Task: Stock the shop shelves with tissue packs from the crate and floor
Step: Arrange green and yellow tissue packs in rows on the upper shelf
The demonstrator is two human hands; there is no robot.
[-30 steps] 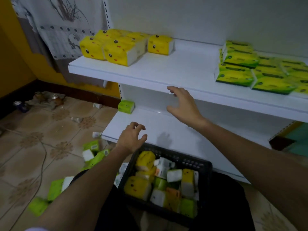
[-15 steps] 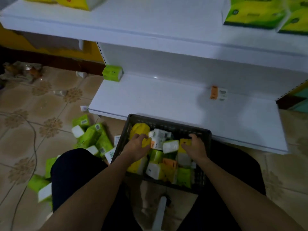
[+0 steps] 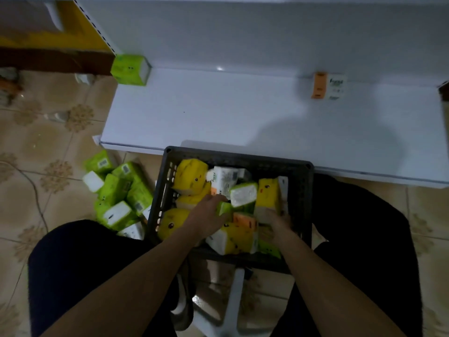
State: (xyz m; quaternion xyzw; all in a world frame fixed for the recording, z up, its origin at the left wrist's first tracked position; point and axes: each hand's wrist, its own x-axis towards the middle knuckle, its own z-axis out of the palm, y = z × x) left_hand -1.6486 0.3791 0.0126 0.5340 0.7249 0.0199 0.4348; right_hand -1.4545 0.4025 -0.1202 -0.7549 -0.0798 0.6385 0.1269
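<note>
In the crate (image 3: 239, 154) by the lower shelf (image 3: 218, 113), the light, soft, slick-wrapped tissue packs (image 3: 192, 176) are judged best pinched across their narrow sides; a green pack (image 3: 224, 208) is pinched by the left hand (image 3: 207, 216), while whether the right hand (image 3: 278, 221) grips the yellow pack (image 3: 267, 193) cannot be told.

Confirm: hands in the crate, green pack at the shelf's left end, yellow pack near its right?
No. The head view shows the left hand and right hand in the crate and the green pack at the left end of the shelf, but the right pack is orange and white, not yellow.
</note>
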